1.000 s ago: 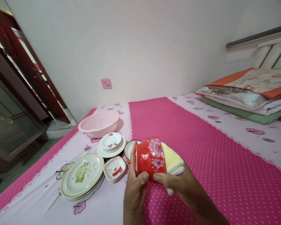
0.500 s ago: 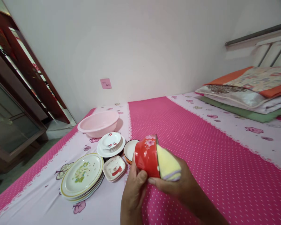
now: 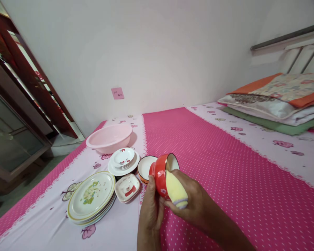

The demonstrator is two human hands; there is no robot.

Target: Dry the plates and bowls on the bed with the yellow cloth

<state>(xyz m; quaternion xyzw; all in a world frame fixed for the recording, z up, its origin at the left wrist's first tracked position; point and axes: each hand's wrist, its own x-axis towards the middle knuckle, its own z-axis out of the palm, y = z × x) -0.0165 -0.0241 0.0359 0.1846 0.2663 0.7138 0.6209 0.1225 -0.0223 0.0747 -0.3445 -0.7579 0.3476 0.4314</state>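
A: Where's the red bowl (image 3: pixel 159 174)?

B: Held up over the pink bedspread (image 3: pixel 206 146), tipped on its side, mouth turned to the right. Dark rim and part of the white inside are exposed.

A: Left hand (image 3: pixel 150 204)?

B: Clamped on the bowl at the base side. Thumb is pressed to the red outside; the other fingers are mostly hidden under it.

A: Right hand (image 3: pixel 195 195)?

B: Yellow cloth (image 3: pixel 176 190) is gripped in it and tucked into the mouth. Thumb is kept by the lower rim. Fingertips are hidden inside; spread can't be told.

A: Nearby?

B: White-lined bowl (image 3: pixel 146 165) is partly hidden behind the red one. Square dish (image 3: pixel 127 188) is set left of that, between it and the stacked large plates (image 3: pixel 91 197). Small flowered plates (image 3: pixel 123 157) are piled behind the dish; pink basin (image 3: pixel 111 137) is placed farther back.
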